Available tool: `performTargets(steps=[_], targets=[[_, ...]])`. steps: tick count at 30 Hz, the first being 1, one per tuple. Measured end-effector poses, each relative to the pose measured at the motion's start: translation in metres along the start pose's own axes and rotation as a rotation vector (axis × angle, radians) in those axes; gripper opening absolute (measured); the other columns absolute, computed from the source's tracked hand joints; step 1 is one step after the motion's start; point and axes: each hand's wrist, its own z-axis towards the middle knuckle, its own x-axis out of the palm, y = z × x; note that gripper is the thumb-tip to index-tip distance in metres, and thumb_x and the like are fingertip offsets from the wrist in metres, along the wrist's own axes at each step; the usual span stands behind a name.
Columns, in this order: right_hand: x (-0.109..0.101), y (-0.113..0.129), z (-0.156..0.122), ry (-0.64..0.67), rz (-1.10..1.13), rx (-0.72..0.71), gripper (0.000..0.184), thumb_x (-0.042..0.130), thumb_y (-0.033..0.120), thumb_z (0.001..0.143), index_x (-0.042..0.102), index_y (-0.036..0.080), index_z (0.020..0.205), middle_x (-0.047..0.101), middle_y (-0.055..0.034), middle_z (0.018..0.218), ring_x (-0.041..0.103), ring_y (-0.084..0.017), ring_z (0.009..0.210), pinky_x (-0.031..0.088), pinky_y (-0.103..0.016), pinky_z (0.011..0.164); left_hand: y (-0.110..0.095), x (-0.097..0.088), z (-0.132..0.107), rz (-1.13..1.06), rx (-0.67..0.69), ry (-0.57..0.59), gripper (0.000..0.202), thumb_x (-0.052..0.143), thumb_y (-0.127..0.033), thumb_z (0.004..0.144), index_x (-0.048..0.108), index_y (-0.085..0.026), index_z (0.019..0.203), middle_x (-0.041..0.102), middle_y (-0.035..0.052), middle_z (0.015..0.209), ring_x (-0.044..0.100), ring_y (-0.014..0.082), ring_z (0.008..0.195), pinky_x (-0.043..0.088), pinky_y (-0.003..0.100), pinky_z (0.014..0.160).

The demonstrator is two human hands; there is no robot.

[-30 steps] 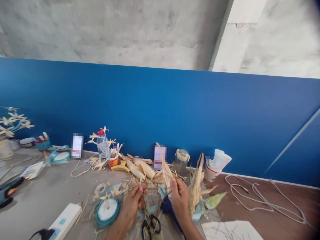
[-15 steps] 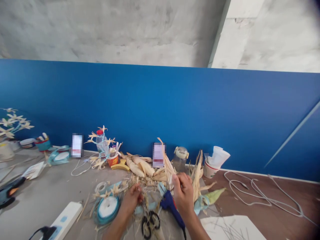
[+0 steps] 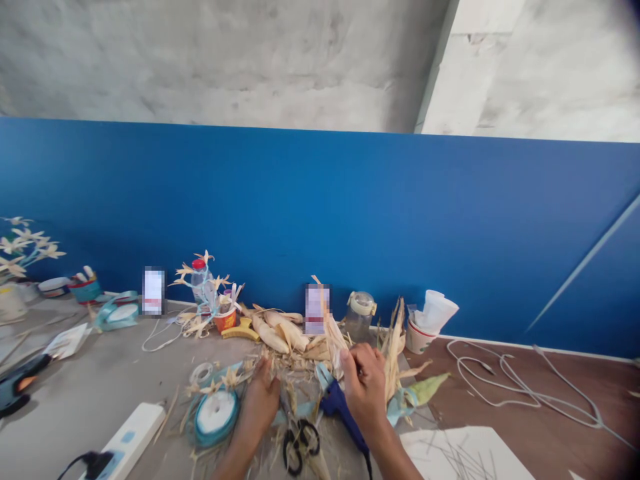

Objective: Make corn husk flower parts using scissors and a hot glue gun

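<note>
My right hand (image 3: pixel 366 380) is closed around a pale dry corn husk strip (image 3: pixel 334 330), which sticks up from its fingers in front of a phone. My left hand (image 3: pixel 261 393) reaches down to the table near the husk scraps (image 3: pixel 295 363); its thumb and forefinger look apart, the other fingers are hidden, and I see nothing held. Beside it lie a spool of blue ribbon (image 3: pixel 216 415) and small husk flowers (image 3: pixel 231 379). Black-handled scissors (image 3: pixel 300 443) rest between my forearms. A blue glue gun (image 3: pixel 343 410) lies just left of my right wrist.
Whole husks (image 3: pixel 280 333), a phone (image 3: pixel 318 310), a lidded jar (image 3: pixel 361 313) and paper cups (image 3: pixel 423 330) line the blue partition (image 3: pixel 320 200). A power strip (image 3: pixel 130 440) lies front left. Wires sit on white paper (image 3: pixel 460 457); a white cable (image 3: pixel 525 387) curls at right.
My left hand has shifted slightly left and forward, its fingers going from a curled pinch to stretched. My right hand keeps its grip on the husk strip, almost unmoved.
</note>
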Motion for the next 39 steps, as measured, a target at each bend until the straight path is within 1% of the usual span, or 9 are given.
performTargets(steps=[7,9,12,14,20,23,26,32,39], targets=[[-0.001,0.004,-0.002,0.046,-0.004,0.014,0.036,0.044,0.027,0.091,0.038,0.021,0.057,0.042,0.0055,0.055,0.043,-0.013,0.056,0.030,-0.031,0.069,-0.026,0.003,-0.013,0.111,0.196,-0.021,0.020,0.066,-0.032,0.070,0.071,-0.023,0.088,0.060,0.0131,0.123,0.045,0.0336,0.124,0.028,0.049,0.106],[-0.001,0.007,-0.004,0.056,-0.002,-0.009,0.035,0.044,0.025,0.091,0.038,0.020,0.057,0.042,0.0051,0.055,0.043,-0.013,0.056,0.029,-0.031,0.068,-0.039,0.004,-0.021,0.132,0.277,0.009,0.017,0.060,-0.036,0.077,0.070,-0.023,0.081,0.067,0.0118,0.107,0.056,0.0308,0.109,0.038,0.045,0.099],[0.001,0.013,-0.006,0.086,-0.006,-0.052,0.034,0.042,0.022,0.091,0.038,0.020,0.057,0.043,0.0047,0.055,0.043,-0.013,0.057,0.028,-0.031,0.067,-0.053,0.007,-0.034,0.123,0.216,0.096,0.025,0.052,-0.040,0.083,0.069,-0.023,0.081,0.067,0.0064,0.072,0.062,0.0251,0.074,0.049,0.037,0.073],[0.003,0.016,-0.009,0.112,-0.010,-0.078,0.033,0.042,0.020,0.090,0.039,0.020,0.057,0.044,0.0045,0.056,0.045,-0.013,0.058,0.027,-0.031,0.069,-0.059,0.009,-0.040,0.112,0.185,0.107,0.024,0.055,-0.041,0.081,0.070,-0.022,0.083,0.067,0.0055,0.068,0.062,0.0239,0.067,0.049,0.035,0.068],[0.006,0.020,-0.012,0.159,-0.040,-0.121,0.031,0.043,0.019,0.089,0.040,0.019,0.058,0.046,0.0042,0.058,0.046,-0.013,0.060,0.027,-0.031,0.070,-0.059,0.009,-0.036,0.111,0.259,0.152,0.023,0.059,-0.038,0.079,0.073,-0.023,0.088,0.071,0.0111,0.095,0.062,0.0298,0.095,0.044,0.043,0.090],[0.005,0.020,-0.012,0.164,-0.064,-0.123,0.031,0.043,0.020,0.089,0.040,0.019,0.058,0.046,0.0040,0.057,0.046,-0.014,0.060,0.027,-0.032,0.070,-0.057,0.006,-0.031,0.222,0.365,0.103,0.026,0.065,-0.037,0.074,0.073,-0.026,0.096,0.059,0.0111,0.127,0.039,0.0354,0.129,0.023,0.053,0.109],[0.005,0.020,-0.011,0.161,-0.066,-0.119,0.032,0.043,0.020,0.089,0.041,0.019,0.058,0.046,0.0039,0.057,0.046,-0.014,0.061,0.027,-0.032,0.070,-0.054,0.002,-0.027,0.331,0.421,0.038,0.037,0.067,-0.036,0.072,0.069,-0.028,0.108,0.040,0.0072,0.146,0.017,0.0357,0.140,0.007,0.057,0.112],[0.006,0.021,-0.010,0.164,-0.058,-0.110,0.032,0.043,0.021,0.089,0.041,0.020,0.057,0.046,0.0038,0.057,0.045,-0.014,0.060,0.027,-0.031,0.068,-0.045,0.000,-0.020,0.226,0.348,0.072,0.046,0.065,-0.035,0.075,0.061,-0.024,0.120,0.056,0.0117,0.133,0.028,0.0315,0.137,0.005,0.053,0.113],[0.011,0.018,-0.013,0.199,0.020,-0.019,0.033,0.043,0.023,0.090,0.039,0.020,0.058,0.047,0.0040,0.058,0.046,-0.014,0.061,0.029,-0.031,0.069,-0.052,-0.001,-0.023,-0.151,0.085,0.179,0.063,0.055,-0.040,0.083,0.034,-0.024,0.140,0.054,0.0138,0.135,0.044,0.0267,0.128,0.031,0.043,0.107]])
